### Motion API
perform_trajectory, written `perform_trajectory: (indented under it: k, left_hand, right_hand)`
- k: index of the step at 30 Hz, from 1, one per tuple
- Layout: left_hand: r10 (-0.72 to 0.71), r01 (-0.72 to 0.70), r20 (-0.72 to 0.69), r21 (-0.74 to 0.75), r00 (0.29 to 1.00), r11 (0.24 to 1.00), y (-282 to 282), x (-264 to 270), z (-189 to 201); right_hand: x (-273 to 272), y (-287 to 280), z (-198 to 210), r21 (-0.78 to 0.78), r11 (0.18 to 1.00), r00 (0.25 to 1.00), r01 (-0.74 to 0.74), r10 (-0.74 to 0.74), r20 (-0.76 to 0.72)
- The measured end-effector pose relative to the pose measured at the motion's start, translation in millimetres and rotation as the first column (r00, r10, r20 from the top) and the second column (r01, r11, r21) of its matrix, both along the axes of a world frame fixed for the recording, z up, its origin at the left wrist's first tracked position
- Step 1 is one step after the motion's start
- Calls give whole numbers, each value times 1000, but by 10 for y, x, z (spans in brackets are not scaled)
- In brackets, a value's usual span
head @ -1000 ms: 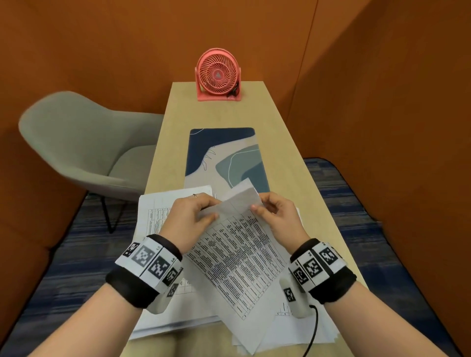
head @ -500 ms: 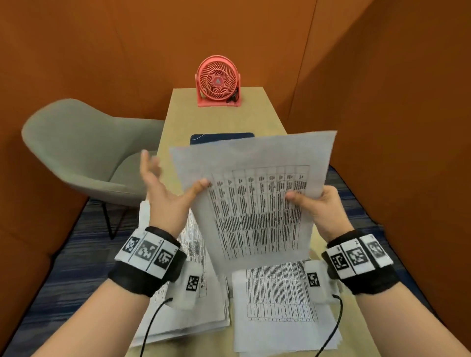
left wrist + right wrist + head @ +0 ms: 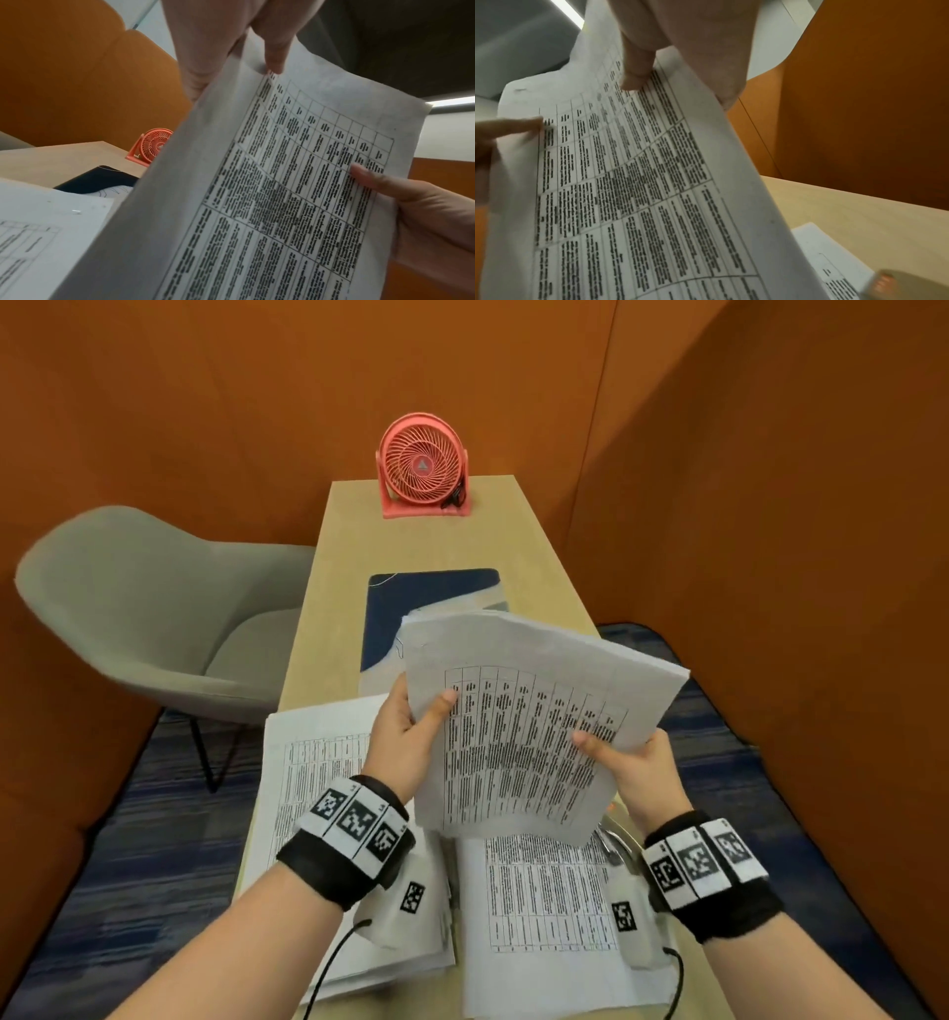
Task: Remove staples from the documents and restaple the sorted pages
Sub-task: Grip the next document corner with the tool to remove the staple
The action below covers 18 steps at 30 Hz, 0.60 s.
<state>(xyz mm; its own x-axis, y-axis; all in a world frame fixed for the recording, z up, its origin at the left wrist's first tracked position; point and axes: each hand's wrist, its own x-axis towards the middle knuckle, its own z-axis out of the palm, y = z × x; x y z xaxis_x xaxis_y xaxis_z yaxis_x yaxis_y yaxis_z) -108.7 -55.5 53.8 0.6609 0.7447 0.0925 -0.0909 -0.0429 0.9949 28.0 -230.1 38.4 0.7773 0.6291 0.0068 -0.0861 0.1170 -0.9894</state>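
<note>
At frame centre, above the tabletop (image 3: pixel 544 546), left hand (image 3: pixel 405 742) now grips the lifted printed sheets (image 3: pixel 518 742) alongside right hand (image 3: pixel 637 767), fingers of both pinching the side edges, likely squaring sorted pages for restapling, paper stacks (image 3: pixel 318 762) below.

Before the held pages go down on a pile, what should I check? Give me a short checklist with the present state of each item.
1. Left hand has a grip on the held pages, thumb on top: ok.
2. Right hand holds the opposite edge: ok.
3. Held pages lifted off the table: ok.
4. Staple gone from the held pages: cannot tell.
5. Piles below kept apart, left pile and right pile: ok.
6. Stapler within reach: cannot tell.
</note>
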Motion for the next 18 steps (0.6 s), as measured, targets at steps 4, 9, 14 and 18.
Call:
perform_trajectory:
  k: [4, 9, 14, 18]
  left_hand:
    - [1, -1, -22, 0, 1000, 1000, -7, 29, 0]
    - [72, -76, -124, -23, 990, 997, 78, 50, 53]
    - [311, -52, -409, 533, 858, 845, 104, 77, 215]
    - [215, 418, -632, 692, 745, 588, 170, 169, 308]
  right_hand:
    - [63, -3, 29, 3, 1000, 1000, 14, -14, -11]
    - [149, -1, 176, -88, 996, 999, -30, 26, -37]
    - [108, 90, 89, -302, 936, 981, -183, 157, -110]
    - [-35, 143, -37, -314, 915, 961, -252, 200, -190]
